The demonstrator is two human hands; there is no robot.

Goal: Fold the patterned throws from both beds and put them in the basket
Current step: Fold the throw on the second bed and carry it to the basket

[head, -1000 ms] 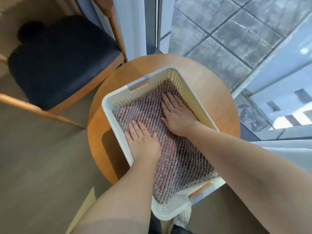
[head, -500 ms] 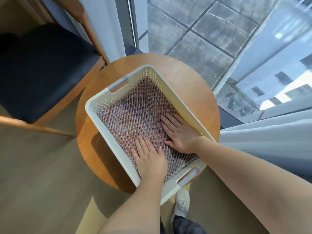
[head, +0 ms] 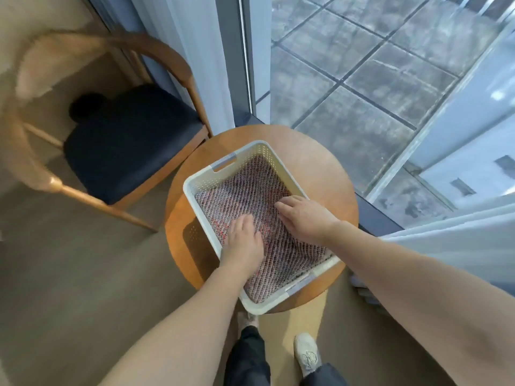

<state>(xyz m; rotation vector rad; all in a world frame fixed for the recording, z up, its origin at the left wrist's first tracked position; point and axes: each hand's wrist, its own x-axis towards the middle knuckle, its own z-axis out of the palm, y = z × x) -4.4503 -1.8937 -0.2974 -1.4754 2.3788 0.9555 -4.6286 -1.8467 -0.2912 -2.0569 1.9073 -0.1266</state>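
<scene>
Basket (head: 207, 218): off-white plastic, perforated walls, matt; grey handle inserts. Throw (head: 245, 199): coarse woven cloth, textured, red-grey pattern. Round table (head: 320, 168): wood, smooth, satin sheen. Chair (head: 178, 160): wood frame, dark matt fabric seat. Floor (head: 69, 274): smooth, matt. Curtain (head: 446, 246): thin white cloth.

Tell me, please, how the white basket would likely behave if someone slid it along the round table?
The white basket would probably slide easily: its perforated walls look like thin plastic on the smooth round table. It seems unlikely to tip, being wide and low, with the patterned throw lying flat inside. Its near end overhangs the table edge, so a pull toward the person might drop it.
</scene>
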